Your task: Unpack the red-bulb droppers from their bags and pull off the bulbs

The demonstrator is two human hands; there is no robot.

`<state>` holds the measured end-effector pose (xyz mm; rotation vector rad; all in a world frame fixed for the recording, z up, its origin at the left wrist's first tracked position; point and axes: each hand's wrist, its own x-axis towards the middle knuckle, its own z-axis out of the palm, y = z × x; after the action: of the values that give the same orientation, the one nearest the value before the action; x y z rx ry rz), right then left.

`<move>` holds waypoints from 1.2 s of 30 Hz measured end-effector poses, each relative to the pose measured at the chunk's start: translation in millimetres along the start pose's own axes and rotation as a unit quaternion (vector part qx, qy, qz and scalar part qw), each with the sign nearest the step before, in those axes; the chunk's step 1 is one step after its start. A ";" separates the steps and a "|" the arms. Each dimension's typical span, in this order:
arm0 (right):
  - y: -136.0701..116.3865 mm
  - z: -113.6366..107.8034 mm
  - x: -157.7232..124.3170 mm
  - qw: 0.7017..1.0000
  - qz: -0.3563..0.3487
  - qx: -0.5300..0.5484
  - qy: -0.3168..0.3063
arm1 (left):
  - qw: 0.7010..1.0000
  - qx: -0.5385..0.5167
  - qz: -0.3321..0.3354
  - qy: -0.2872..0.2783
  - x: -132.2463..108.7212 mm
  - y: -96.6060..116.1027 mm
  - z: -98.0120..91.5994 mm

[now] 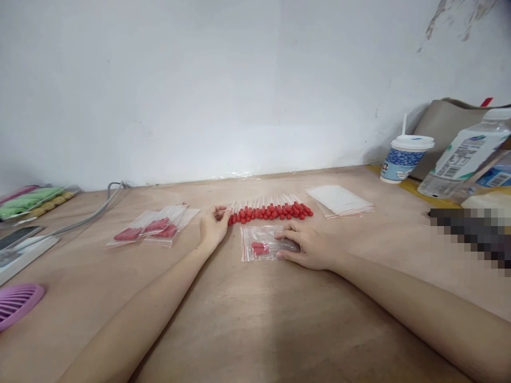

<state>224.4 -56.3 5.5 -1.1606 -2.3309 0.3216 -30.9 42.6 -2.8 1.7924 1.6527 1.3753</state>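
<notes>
A row of thin clear droppers with red bulbs (271, 211) lies across the middle of the table, bulbs toward me. My left hand (214, 226) is at the row's left end, thumb and fingertips pinched on the outermost dropper. In front of the row lies a clear zip bag (249, 252) with a red seal line at its left end. Red bulbs (260, 248) show inside it; how many droppers it holds is hard to tell. My right hand (305, 246) rests on the bag's right part, fingers apart and covering that end.
Filled zip bags (154, 226) overlap on the left. Flat bags (339, 200) are stacked at the right. Farther right stand a paper cup (405, 159) and a plastic bottle (465, 154). A grey cable (93, 213), phone (18, 236) and purple slotted object (19, 303) lie at the left.
</notes>
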 end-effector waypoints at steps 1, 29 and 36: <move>0.2 0.1 0.0 1.000 0.001 0.002 -0.001 | 1.000 0.001 0.002 0.000 -0.7 1.5 0.2; -0.3 -0.7 0.4 1.000 -0.014 -0.008 0.002 | 0.997 0.022 0.024 -0.072 4.5 -8.2 -1.2; 0.9 0.3 -0.4 1.000 -0.010 -0.003 -0.004 | 0.998 0.036 0.032 -0.031 -8.1 0.9 -8.8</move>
<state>225.0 -56.1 4.8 -1.1416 -2.3494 0.3117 -36.4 32.0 -1.3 1.9243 1.6463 1.2871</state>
